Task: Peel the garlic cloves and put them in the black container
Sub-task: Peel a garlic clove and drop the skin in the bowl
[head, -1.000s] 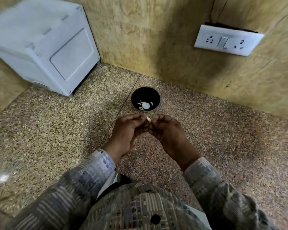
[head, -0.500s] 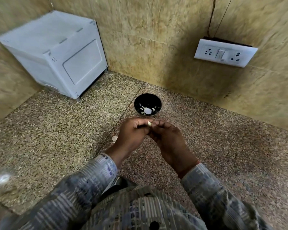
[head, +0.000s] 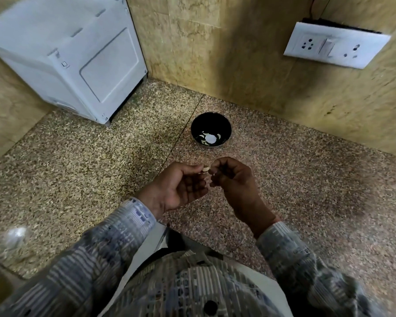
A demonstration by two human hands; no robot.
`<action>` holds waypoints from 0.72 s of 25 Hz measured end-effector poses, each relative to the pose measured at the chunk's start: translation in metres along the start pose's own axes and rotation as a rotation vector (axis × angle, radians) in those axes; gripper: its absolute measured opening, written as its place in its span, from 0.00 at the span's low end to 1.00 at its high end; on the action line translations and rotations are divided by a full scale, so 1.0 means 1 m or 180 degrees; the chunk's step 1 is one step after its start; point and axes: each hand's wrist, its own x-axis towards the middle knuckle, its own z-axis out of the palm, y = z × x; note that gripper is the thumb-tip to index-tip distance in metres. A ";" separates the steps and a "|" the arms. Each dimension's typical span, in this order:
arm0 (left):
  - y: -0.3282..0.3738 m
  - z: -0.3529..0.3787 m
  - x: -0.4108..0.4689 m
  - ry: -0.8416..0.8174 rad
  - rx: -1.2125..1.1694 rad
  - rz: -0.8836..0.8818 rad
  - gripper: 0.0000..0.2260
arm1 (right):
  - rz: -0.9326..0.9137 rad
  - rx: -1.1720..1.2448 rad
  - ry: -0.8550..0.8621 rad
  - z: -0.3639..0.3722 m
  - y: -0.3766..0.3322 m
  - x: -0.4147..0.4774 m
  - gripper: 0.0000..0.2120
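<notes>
My left hand (head: 181,186) pinches a small pale garlic clove (head: 206,168) between thumb and fingertips, above the speckled stone counter. My right hand (head: 233,179) is just to the right of it, fingers curled, with a tiny white scrap of peel (head: 214,174) at its fingertips. The two hands are slightly apart. Beyond them stands the black container (head: 197,126), a small round bowl holding several pale peeled cloves (head: 210,138) at its bottom.
A white appliance (head: 62,53) stands at the back left against the tiled wall. A white socket plate (head: 336,45) is mounted on the right wall. A crumpled clear plastic bag (head: 12,239) lies at the left near the counter edge (head: 0,266).
My hands were pressed together on the clove; now they have drawn slightly apart, the left keeping the clove and the right holding a bit of peel. The view has shifted.
</notes>
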 end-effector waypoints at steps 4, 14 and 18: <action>0.001 -0.017 0.019 -0.0212 -0.0500 -0.0167 0.04 | 0.0748 0.0800 0.0097 0.015 0.019 0.012 0.09; 0.004 -0.046 0.086 0.0150 0.0515 0.0532 0.08 | 0.1420 0.1088 0.0652 0.020 0.066 0.035 0.10; 0.004 -0.049 0.102 0.0296 0.1375 0.1052 0.05 | 0.1280 0.0507 0.0872 0.027 0.072 0.045 0.08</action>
